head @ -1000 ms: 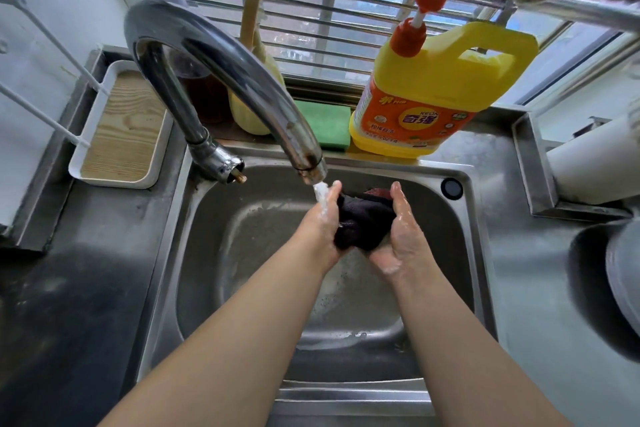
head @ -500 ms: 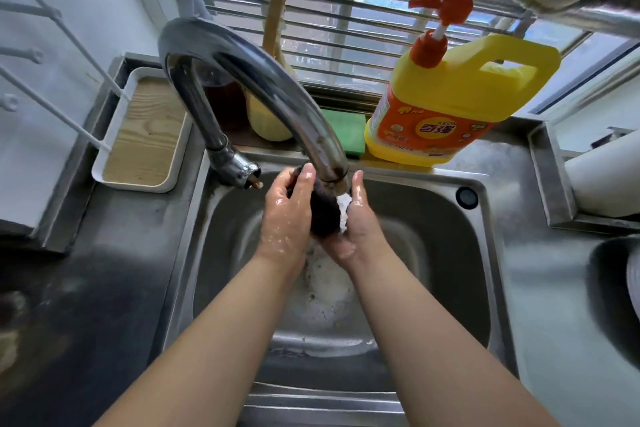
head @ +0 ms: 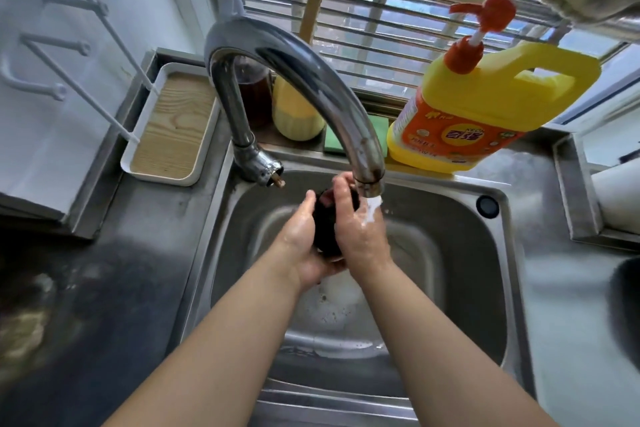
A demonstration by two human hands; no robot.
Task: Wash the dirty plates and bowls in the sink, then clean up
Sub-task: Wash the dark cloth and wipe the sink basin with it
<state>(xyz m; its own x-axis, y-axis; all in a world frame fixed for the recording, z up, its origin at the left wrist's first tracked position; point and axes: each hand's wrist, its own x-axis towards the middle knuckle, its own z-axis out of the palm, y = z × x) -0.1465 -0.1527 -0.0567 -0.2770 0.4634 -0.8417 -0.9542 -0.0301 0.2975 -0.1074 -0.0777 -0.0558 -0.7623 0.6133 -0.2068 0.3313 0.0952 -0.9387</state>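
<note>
Over the steel sink [head: 460, 253] both my hands press a dark cloth [head: 325, 229] between them. My left hand [head: 304, 246] cups it from below and the left. My right hand [head: 356, 229] closes over it from the right, fingertips up by the spout. Water runs from the curved chrome faucet [head: 304, 87] onto the back of my right hand. Foamy water lies around the drain. No plate or bowl shows inside the basin.
A yellow detergent jug [head: 485, 107] with a red pump stands behind the sink, a green sponge [head: 334, 139] beside it. A white tray with a wooden inset [head: 173, 128] sits at the left. A white paper roll [head: 616, 194] and a dark round dish [head: 627, 305] lie at the right.
My hands with the cloth shifted from right of the spout to under it, then slightly left, so the stream now falls on my right hand. My right hand has wrapped further over the cloth.
</note>
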